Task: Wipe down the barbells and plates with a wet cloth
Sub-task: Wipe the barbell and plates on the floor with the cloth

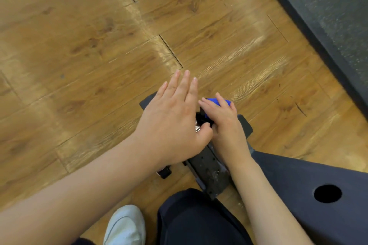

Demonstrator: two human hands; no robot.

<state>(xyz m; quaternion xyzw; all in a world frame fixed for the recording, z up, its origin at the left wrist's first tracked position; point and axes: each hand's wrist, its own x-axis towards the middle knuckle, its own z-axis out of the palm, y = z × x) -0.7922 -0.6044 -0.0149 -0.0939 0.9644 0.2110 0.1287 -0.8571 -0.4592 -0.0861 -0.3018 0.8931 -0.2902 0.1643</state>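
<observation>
My right hand [223, 123] lies on a black metal frame [209, 167] with small holes, low on the wooden floor. Its fingers curl over a blue cloth [224, 102], of which only a small edge shows past the fingertips. My left hand [173, 117] hovers or rests just left of it, over the frame's front foot [146, 102]. Its fingers are straight and together, and the thumb bends toward a small shiny metal part [197, 128] between the two hands. A dark flat piece with a round hole [298, 181] lies at the lower right.
Wooden floor [89, 45] fills the left and top. A dark speckled rubber mat [328, 6] runs along the upper right. My white shoe [125, 225] and my dark trouser knee [191, 219] sit at the bottom edge, close to the frame.
</observation>
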